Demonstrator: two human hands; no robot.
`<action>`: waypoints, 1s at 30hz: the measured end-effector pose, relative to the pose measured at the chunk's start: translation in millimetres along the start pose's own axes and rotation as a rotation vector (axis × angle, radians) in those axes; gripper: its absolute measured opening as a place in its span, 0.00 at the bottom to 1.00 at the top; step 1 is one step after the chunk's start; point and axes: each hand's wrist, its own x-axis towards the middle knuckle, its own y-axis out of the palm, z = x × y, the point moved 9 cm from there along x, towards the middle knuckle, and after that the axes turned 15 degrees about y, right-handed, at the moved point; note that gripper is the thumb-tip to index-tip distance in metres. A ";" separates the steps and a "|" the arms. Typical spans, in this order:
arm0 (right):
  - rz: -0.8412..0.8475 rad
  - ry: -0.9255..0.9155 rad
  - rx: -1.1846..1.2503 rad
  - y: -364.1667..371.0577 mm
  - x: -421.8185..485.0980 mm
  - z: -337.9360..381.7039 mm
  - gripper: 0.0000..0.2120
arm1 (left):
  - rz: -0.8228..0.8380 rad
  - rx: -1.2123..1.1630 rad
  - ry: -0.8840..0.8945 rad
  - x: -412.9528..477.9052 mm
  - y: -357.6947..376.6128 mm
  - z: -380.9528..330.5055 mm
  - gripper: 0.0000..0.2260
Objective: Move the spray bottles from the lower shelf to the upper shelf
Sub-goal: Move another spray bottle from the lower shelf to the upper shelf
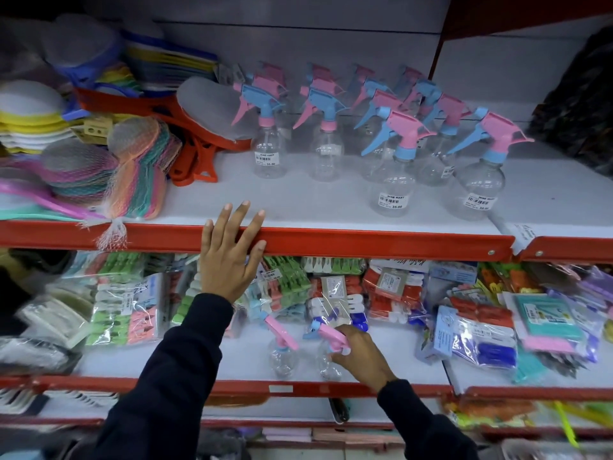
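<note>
Two clear spray bottles with pink-and-blue trigger heads stand on the lower shelf. My right hand closes around the neck of the right one. The left bottle stands free beside it. Several more spray bottles stand in rows on the white upper shelf. My left hand rests flat with fingers spread over the upper shelf's red front edge, holding nothing.
Netted scrubbers and sponges and red plastic dustpans fill the upper shelf's left side. Packs of clothes pegs crowd the back and right of the lower shelf. A dark object stands at the upper shelf's far right.
</note>
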 end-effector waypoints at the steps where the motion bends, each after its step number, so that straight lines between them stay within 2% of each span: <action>1: 0.000 0.002 0.013 0.0 0.3 -0.1 0.20 | -0.007 0.003 0.001 0.1 0.0 0.3 0.20; 5: -0.035 -0.025 0.154 -24.3 -8.8 9.1 0.15 | -0.033 0.020 0.017 0.5 0.0 -1.0 0.20; 9: -0.125 -0.119 0.299 -79.8 -39.8 33.7 0.13 | -0.054 0.028 0.023 0.3 -1.1 -1.0 0.20; 15: -0.383 -0.306 0.584 -188.4 -96.3 95.0 0.16 | -0.055 0.025 0.015 -0.1 -1.4 -0.1 0.20; 19: -0.531 -0.441 0.706 -247.8 -117.2 146.6 0.14 | -0.061 0.014 0.015 0.3 -2.5 -0.2 0.20; 23: -0.701 -0.484 0.683 -275.8 -100.4 190.4 0.13 | -0.079 0.023 0.018 0.5 -4.2 -0.4 0.20; 28: -0.717 -0.434 0.631 -259.6 -45.4 219.2 0.11 | -0.091 0.037 0.041 -0.1 -5.1 -0.6 0.20; 30: -0.747 -0.402 0.586 -249.1 -27.4 222.7 0.14 | -0.099 0.036 0.045 -0.4 -4.6 0.0 0.19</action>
